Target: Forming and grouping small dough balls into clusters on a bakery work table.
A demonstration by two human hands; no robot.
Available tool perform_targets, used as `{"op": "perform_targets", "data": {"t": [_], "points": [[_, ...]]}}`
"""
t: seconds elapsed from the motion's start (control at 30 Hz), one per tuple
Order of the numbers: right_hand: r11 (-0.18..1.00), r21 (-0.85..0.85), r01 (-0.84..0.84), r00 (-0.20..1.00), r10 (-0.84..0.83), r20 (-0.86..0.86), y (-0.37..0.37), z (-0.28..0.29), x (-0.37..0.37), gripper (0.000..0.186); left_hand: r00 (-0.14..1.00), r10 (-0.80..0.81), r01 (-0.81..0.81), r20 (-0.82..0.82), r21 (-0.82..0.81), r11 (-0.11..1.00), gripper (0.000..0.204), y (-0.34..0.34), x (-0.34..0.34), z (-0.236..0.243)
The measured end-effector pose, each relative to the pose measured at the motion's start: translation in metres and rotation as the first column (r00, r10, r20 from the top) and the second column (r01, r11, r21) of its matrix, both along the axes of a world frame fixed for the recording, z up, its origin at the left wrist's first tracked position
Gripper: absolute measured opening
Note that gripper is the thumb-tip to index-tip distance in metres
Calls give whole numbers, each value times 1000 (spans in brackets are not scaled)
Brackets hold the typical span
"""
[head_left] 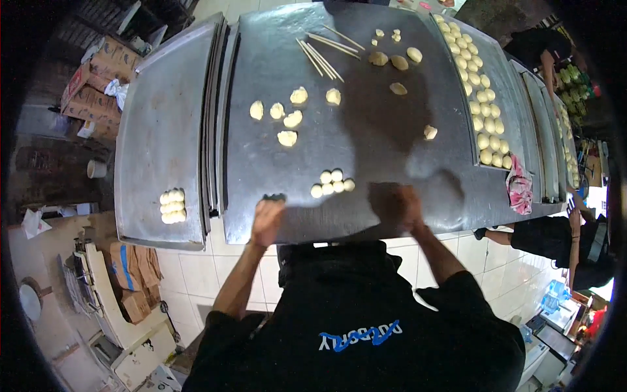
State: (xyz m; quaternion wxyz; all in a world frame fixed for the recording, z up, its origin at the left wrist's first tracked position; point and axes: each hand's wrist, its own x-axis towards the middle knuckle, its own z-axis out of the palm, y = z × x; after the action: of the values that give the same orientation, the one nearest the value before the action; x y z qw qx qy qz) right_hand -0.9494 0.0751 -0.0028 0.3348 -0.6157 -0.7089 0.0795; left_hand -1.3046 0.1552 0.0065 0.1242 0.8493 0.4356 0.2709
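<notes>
A metal baking tray [160, 124] on the left carries a compact block of pale dough balls [172, 206] near its front end. The tray on the right [509, 85] holds rows of round dough pieces [486, 124] along its inner side, and more trays stand beyond it, with dough on the farthest. A pink-and-white cloth [519, 186] hangs by its near corner.

Between the trays lies the dark metal counter [281, 170]. A small cluster of dough balls [332, 184] sits near its front, between the two hands. Rough dough lumps [292, 119], thin pale sticks [320, 60] and flattened dough pieces [398, 89] lie farther back. White floor tiles [215, 277] show around the person, with cardboard boxes [101, 85] at left and a co-worker in dark clothes [555, 245] at right.

The left hand [268, 221] is by the counter's front edge, fingers seemingly curled; the right hand [409, 208] is blurred and in shadow. I cannot tell how far either is open or whether it grips anything. A stretch of metal separates the cluster from the lumps, and a wider one reaches rightward to the loaded tray.
</notes>
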Motion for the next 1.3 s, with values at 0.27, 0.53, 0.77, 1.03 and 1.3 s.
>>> {"op": "perform_targets", "data": {"t": [0.27,0.53,0.77,1.03,1.3], "points": [[975,-96,201,979,-197,57,-28,8,-15,14,993,111,-111,49,-6,994,22,-27,-17,6],[930,-304,-209,891,53,-451,58,17,-33,52,879,150,119,452,-513,850,44,21,43,10],[746,-385,-544,799,319,-511,82,16,-48,52,919,-328,394,219,-526,753,52,42,69,22],[961,-221,-169,955,104,-276,188,25,-156,35,732,494,-291,469,-440,850,52,63,34,28],[822,-187,-538,699,311,-644,32,57,-160,15,879,283,67,383,-688,723,30,-31,32,48]]}}
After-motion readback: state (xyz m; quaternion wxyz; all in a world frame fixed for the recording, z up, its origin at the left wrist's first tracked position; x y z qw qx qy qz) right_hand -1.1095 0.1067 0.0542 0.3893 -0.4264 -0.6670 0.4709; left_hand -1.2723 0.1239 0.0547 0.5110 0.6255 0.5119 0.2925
